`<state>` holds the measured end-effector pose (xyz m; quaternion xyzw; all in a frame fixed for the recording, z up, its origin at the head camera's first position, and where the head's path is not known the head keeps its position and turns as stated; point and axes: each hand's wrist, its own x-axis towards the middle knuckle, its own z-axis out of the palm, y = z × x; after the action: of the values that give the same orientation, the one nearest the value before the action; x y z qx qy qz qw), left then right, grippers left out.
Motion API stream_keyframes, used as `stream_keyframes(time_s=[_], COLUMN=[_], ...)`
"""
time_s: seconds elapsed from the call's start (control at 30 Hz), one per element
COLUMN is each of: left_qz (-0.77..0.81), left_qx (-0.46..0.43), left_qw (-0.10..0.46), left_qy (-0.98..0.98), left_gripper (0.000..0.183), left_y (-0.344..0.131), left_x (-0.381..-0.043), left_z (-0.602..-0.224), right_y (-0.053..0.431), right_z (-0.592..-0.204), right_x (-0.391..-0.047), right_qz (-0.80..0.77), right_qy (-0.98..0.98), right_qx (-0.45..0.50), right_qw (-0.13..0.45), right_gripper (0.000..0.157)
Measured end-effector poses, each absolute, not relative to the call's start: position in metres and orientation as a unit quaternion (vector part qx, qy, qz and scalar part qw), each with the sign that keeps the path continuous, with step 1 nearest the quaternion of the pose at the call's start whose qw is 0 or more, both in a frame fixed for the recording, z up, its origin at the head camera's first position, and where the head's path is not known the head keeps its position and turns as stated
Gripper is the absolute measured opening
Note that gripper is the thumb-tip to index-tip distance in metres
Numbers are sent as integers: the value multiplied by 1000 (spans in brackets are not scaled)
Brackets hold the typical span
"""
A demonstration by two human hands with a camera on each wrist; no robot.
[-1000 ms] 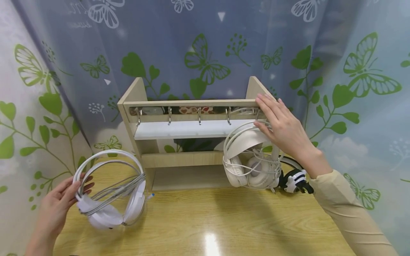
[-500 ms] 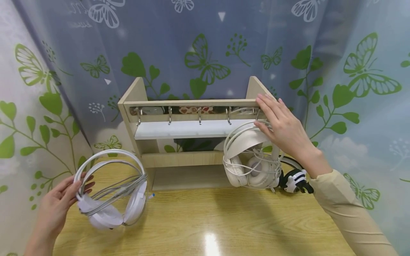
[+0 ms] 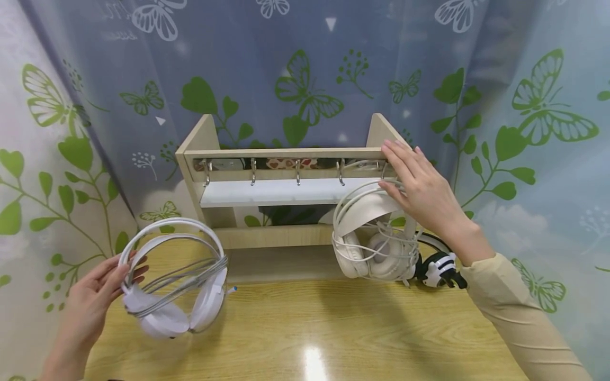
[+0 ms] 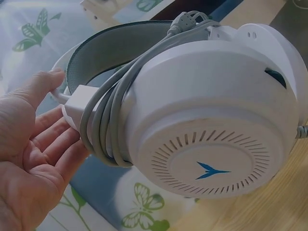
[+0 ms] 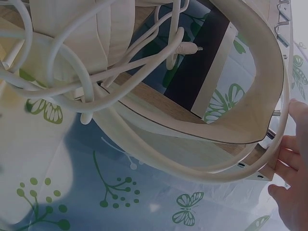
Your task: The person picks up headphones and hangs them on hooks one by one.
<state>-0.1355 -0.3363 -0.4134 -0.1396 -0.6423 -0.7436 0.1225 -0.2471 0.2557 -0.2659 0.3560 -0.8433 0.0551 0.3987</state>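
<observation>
My left hand (image 3: 90, 304) pinches one side of the headband of white headphones (image 3: 164, 320), holding them above the table left of the wooden shelf (image 3: 271, 238). Their grey cable is wound round the ear cups; the left wrist view shows a blue mark on one cup (image 4: 214, 171). Cream headphones (image 3: 369, 209) with a loosely wrapped cable hang from the rightmost hook at the shelf's front. With fairly straight fingers, my right hand (image 3: 419, 188) rests on the shelf's upper right corner, beside their band. In the right wrist view, the cream headband (image 5: 262, 96) lies close to my fingertips.
Several metal hooks (image 3: 297, 173) line the shelf's front rail. A black-and-white object (image 3: 438, 269), partly hidden, lies on the wooden table (image 3: 295, 323) at the right behind my forearm. Patterned curtains (image 3: 238, 63) enclose the back and sides.
My left hand has moved slightly right and up with the white headphones, bringing them nearer the shelf. My right hand and the cream headphones have stayed still.
</observation>
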Motion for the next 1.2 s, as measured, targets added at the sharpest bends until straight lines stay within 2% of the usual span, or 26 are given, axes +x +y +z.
stream_keyframes(time_s=[1.2], left_qz=[-723], left_qx=[-153], left_qw=[101], left_qy=[-666], left_gripper=[33], left_y=[-290], left_x=[-156], left_z=[-404], right_y=[255], right_z=[-266], right_x=[-247], right_qz=[56], right_qy=[-842], right_qx=[353], right_qw=[404], right_gripper=[69])
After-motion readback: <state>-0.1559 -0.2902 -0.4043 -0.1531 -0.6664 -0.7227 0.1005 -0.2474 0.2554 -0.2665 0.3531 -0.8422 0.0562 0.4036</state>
